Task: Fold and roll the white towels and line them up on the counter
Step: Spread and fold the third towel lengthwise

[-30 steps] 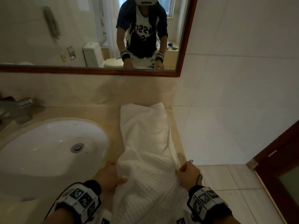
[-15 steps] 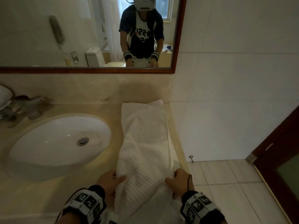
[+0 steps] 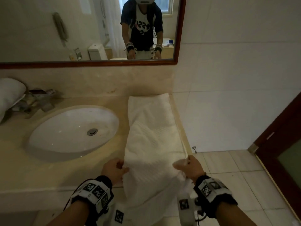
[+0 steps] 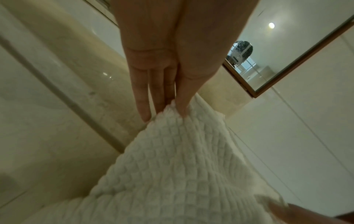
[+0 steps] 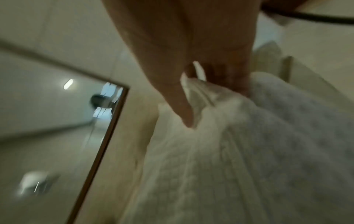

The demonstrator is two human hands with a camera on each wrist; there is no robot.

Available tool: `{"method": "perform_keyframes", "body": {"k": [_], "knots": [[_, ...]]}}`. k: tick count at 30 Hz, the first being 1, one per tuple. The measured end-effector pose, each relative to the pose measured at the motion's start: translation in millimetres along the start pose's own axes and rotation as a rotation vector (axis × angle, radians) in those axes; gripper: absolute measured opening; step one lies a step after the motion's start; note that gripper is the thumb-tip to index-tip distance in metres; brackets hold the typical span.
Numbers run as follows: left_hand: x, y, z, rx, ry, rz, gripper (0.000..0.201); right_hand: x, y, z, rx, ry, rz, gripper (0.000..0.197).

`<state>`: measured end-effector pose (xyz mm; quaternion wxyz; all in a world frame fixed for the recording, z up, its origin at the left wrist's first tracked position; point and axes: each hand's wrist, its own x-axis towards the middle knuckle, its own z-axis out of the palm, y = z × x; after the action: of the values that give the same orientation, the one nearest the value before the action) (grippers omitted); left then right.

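Note:
A long white waffle-weave towel (image 3: pixel 153 136) lies lengthwise on the beige counter (image 3: pixel 53 175) to the right of the sink, its near end hanging over the front edge. My left hand (image 3: pixel 114 169) pinches the towel's left edge near the counter front; in the left wrist view the thumb and fingers (image 4: pixel 162 97) pinch the towel (image 4: pixel 172 174) at a raised fold. My right hand (image 3: pixel 189 167) grips the right edge, with cloth bunched in its curled fingers (image 5: pixel 226 75) on the towel (image 5: pixel 239 151).
An oval white sink (image 3: pixel 73 129) is set in the counter to the left, with a tap (image 3: pixel 40 101) behind it. Another white towel (image 3: pixel 9 93) sits at far left. A mirror (image 3: pixel 81 30) hangs above. A tiled wall (image 3: pixel 228 95) bounds the right; the floor (image 3: pixel 236 176) and a dark door (image 3: pixel 285 144) lie beyond.
Both hands have drawn the towel's near end toward me and spread it wider, so it lies flatter and straighter on the counter. The head view has shifted to the left.

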<state>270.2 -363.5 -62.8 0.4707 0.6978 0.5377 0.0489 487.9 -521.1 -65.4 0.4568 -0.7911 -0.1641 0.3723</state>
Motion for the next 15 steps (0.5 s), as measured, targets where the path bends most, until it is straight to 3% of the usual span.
{"method": "perform_keyframes", "body": {"k": [2,4,6,9,11,14,15], "knots": [[-3,-2,3,-0.023,-0.02,-0.01,0.013,-10,0,3,-0.472,-0.053,-0.015,0.037],[-5,-3,5,-0.064,-0.03,-0.029,0.014,-13,5,8,-0.662,-0.132,-0.056,0.027],[-4,-2,6,-0.065,-0.035,-0.021,0.013,-9,12,8,-0.509,-0.081,-0.057,0.024],[0,-2,3,-0.046,-0.032,-0.02,0.015,-7,9,-11,0.049,0.041,0.006,0.031],[-3,-3,1,-0.067,-0.041,-0.023,0.013,-13,8,-23,0.284,-0.002,0.119,0.035],[-10,-5,3,-0.197,-0.075,-0.067,0.017,-24,14,-24,0.056,-0.083,0.21,0.01],[-11,-6,4,-0.222,-0.08,-0.074,0.018,-28,17,-18,-0.026,-0.068,0.2,0.012]]}}
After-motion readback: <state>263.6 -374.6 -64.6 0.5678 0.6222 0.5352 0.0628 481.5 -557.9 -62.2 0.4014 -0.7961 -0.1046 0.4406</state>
